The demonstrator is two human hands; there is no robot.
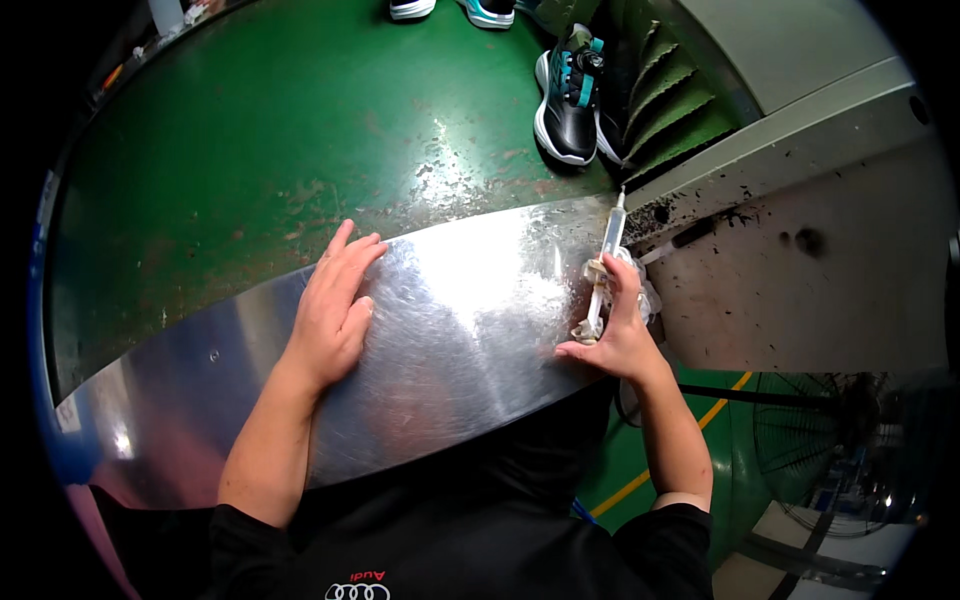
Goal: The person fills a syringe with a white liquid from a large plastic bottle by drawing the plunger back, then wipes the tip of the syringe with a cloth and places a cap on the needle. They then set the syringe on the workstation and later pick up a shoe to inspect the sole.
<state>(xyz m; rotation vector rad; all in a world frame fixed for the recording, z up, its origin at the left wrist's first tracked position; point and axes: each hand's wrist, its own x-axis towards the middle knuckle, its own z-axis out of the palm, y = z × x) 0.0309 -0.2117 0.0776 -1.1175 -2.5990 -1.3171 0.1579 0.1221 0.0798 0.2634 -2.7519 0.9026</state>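
My left hand (pixel 333 312) lies open on the shiny metal sheet (pixel 430 360), its fingers stretched toward the green surface. At the right end of the sheet my right hand (pixel 628 330) curves around a slim clear syringe (pixel 613 235) with a white plunger. The index finger touches its barrel, and the thumb is near the plunger's end. The nozzle points away from me. Crumpled clear plastic (pixel 648 292) sits beside the syringe, partly hidden by my right hand.
A black shoe (pixel 572 125) with teal straps stands at the far right of the green table (pixel 230 150). Part of another shoe (pixel 490 14) shows at the far edge. A stained machine panel (pixel 800 260) borders the right side, with a fan (pixel 800 430) below it.
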